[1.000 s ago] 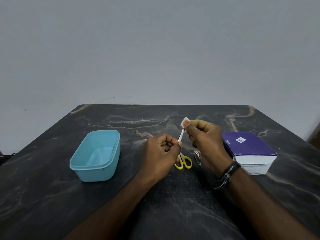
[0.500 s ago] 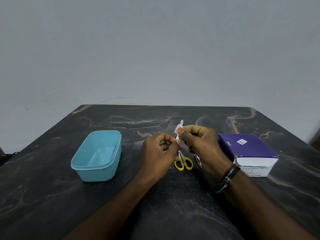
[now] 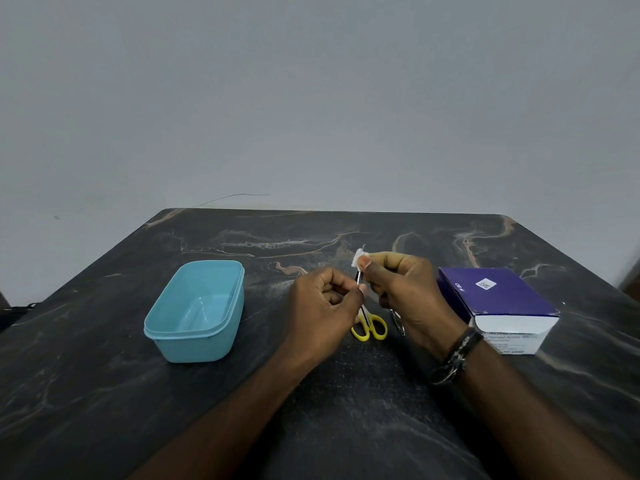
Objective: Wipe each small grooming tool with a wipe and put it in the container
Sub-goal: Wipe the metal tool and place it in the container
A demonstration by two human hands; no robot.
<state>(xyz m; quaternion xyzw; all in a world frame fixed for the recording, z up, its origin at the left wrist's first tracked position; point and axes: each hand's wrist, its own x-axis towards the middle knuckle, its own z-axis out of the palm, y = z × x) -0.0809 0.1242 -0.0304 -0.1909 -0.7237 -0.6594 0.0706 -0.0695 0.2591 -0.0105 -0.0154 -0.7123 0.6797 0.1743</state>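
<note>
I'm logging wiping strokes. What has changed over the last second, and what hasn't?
The right hand, pinching the white wipe, slid down the thin metal tool toward the left hand, then back up to its tip. The left hand kept pinching the tool's lower end. The blue container, yellow scissors, nail clipper and purple box stayed put.

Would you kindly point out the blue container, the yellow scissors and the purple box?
blue container (image 3: 162, 322): head view, near-left rim.
yellow scissors (image 3: 379, 328): head view, right handle loop.
purple box (image 3: 498, 292): head view, top face.
</note>
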